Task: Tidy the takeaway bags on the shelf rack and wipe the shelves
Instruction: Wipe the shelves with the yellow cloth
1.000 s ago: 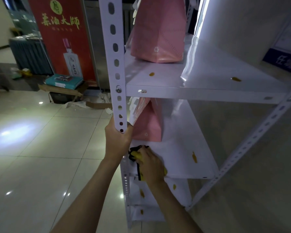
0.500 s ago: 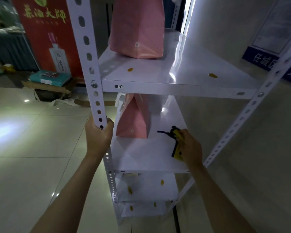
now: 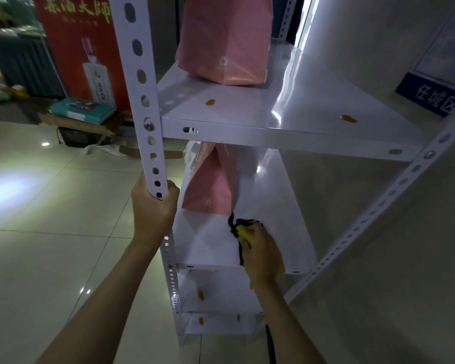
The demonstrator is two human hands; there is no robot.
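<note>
A white metal shelf rack stands before me, and my left hand grips its front left post. On the middle shelf my right hand presses a yellow and black cloth flat, just in front of a pink takeaway bag that stands upright at the shelf's left. A bigger pink takeaway bag stands on the upper shelf. Yellow-brown spots mark the upper shelf and the two lower shelves.
A wall runs close along the right side with a blue sign. A red poster board, a teal box on cardboard and other clutter lie on the tiled floor at the back left.
My right hand slid the cloth across the middle shelf, from the front left to the right side, then back toward the middle. My left hand kept its grip on the post.
</note>
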